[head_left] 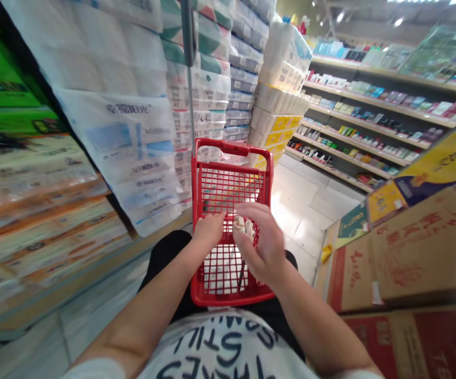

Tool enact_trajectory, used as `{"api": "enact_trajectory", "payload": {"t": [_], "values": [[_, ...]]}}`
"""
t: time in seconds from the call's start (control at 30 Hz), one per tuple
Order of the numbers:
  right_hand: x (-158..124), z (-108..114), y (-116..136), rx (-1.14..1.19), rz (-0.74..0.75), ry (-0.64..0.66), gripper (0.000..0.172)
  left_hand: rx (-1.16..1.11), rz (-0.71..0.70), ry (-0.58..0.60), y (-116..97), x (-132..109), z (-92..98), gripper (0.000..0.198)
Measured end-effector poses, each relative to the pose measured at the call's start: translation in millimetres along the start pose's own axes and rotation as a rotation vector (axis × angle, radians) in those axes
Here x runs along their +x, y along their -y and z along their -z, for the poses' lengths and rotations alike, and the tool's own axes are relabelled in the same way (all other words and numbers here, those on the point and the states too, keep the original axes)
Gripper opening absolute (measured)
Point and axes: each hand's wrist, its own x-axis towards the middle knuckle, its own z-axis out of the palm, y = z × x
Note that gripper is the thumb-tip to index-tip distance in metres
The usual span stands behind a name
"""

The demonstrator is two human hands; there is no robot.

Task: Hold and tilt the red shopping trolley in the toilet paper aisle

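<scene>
A red plastic shopping basket (pixel 232 301) with a grid of holes stands in front of my body, its handle (pixel 233 149) at the far end. Over the basket's left side is my left hand (pixel 209 231), palm down, its fingers stretched to the right and holding nothing I can see. My right hand (pixel 265 242) is above the basket's right half, fingers curved round a small whitish lumpy thing (pixel 243 226). What this thing is cannot be made out. A thin dark strip (pixel 241 276) shows below it, against the basket.
Stacked tissue packs (pixel 141 137) line the left, with a metal pole (pixel 190 95) before them. Product shelves (pixel 377 113) stand at the back right. Cardboard boxes (pixel 421 252) pile up on the right. Pale floor tiles (pixel 302 210) lie between.
</scene>
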Motion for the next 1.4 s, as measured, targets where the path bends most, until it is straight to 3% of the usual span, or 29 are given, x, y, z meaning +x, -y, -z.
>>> {"api": "enact_trajectory", "payload": {"t": [0.17,0.23,0.33,0.4,0.5,0.63,0.77,0.9,0.97,1.07,1.23,1.4], "values": [[-4,-43,-50,-0.190,-0.109,0.181,0.049,0.113,-0.011,-0.063,1,3,0.7,0.046],[-8,-57,-69,-0.144,-0.129,0.153,0.054,0.137,-0.001,-0.058,0,4,1.6,0.047],[-8,-73,-72,-0.101,-0.167,0.032,0.054,0.157,0.013,-0.068,-1,4,3.9,0.046],[-4,-78,-64,-0.082,-0.065,0.092,0.051,0.156,0.023,-0.076,-1,3,5.4,0.045],[2,-79,-57,-0.075,-0.005,0.148,0.049,0.145,0.025,-0.074,-1,1,7.2,0.046],[4,-76,-62,-0.147,-0.169,-0.015,0.049,0.135,0.032,-0.046,-2,0,9.8,0.046],[2,-75,-66,-0.113,0.016,0.137,0.046,0.114,0.044,-0.021,-2,0,10.0,0.046],[3,-72,-71,-0.174,-0.196,-0.041,0.047,0.114,0.021,-0.061,-1,2,5.5,0.045],[2,-73,-71,-0.173,-0.181,-0.045,0.047,0.119,0.014,-0.076,0,2,3.7,0.044],[-2,-77,-68,-0.117,-0.042,0.046,0.047,0.122,0.009,-0.080,0,1,4.1,0.043],[-4,-77,-74,-0.139,-0.246,-0.158,0.049,0.128,0.016,-0.041,-3,-1,9.4,0.044],[-7,-75,-83,-0.119,-0.124,-0.071,0.050,0.115,0.041,-0.022,-7,-3,12.1,0.044]]}}
